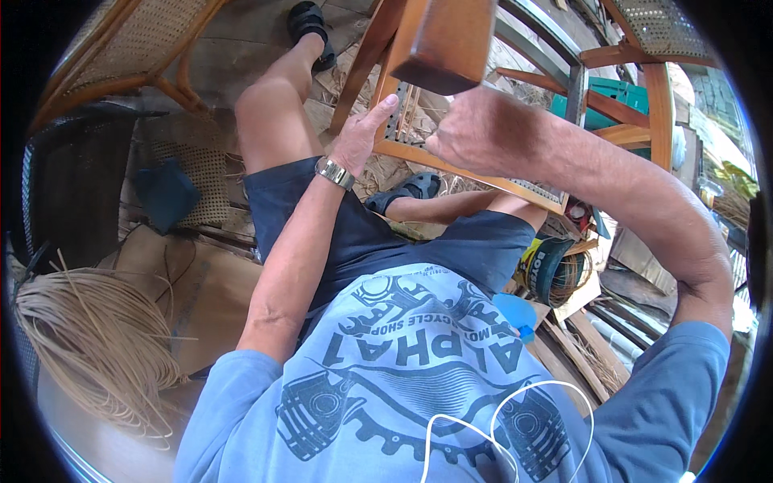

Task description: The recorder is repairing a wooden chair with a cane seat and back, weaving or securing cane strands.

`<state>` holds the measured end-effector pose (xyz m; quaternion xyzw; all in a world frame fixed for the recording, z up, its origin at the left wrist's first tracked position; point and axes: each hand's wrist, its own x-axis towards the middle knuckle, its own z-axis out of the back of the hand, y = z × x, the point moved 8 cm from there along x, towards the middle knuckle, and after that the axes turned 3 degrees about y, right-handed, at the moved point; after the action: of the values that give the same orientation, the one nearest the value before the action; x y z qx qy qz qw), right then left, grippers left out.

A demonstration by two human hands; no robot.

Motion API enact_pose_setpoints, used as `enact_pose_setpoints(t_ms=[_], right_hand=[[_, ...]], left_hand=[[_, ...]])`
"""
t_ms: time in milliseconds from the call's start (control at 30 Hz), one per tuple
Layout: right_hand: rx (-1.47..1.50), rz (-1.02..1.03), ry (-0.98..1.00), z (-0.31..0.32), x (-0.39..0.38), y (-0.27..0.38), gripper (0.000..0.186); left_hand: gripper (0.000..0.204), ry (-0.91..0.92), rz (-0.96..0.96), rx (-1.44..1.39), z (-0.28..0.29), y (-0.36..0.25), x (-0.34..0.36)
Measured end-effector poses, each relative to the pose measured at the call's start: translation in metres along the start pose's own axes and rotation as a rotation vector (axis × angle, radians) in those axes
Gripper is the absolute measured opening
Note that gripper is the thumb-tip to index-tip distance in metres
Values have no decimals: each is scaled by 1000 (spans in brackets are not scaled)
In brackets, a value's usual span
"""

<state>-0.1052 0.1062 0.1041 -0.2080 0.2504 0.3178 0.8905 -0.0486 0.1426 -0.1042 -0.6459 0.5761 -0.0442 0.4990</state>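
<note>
A wooden chair frame (pixel 455 165) with small holes along its rails rests tilted over my thighs. My left hand (pixel 362 138) grips its left rail, thumb stretched up along the wood and fingers mostly hidden. A few strands of cane (pixel 409 109) run inside the frame near that rail. Close to the inner edge, my right hand (pixel 467 133) is closed in a fist; what it holds, if anything, does not show. A thick brown wooden leg (pixel 444 56) looms in front, partly covering the frame's opening and ending just above my right hand.
Woven cane furniture (pixel 137 40) stands at the far left. A bundle of cane strands (pixel 97 346) lies on the left near cardboard (pixel 181 290). To my right sit a dark container with coiled strands (pixel 555 270) and a blue object (pixel 515 312). A green box (pixel 616 101) lies behind the frame.
</note>
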Motion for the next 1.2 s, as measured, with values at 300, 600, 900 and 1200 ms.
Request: enact_pose_setpoints(t_ms=[300, 600, 900, 1200], right_hand=[[1193, -644, -39, -19, -6, -43, 10], [897, -543, -56, 5, 2, -36, 17], [1098, -886, 43, -21, -7, -33, 8], [1032, -764, 82, -30, -5, -34, 9]], left_hand=[[56, 26, -261, -34, -3, -20, -1], [53, 23, -123, -37, 1, -8, 6], [54, 52, -28, -96, -1, 5, 11], [48, 59, -91, -194, -8, -9, 0]])
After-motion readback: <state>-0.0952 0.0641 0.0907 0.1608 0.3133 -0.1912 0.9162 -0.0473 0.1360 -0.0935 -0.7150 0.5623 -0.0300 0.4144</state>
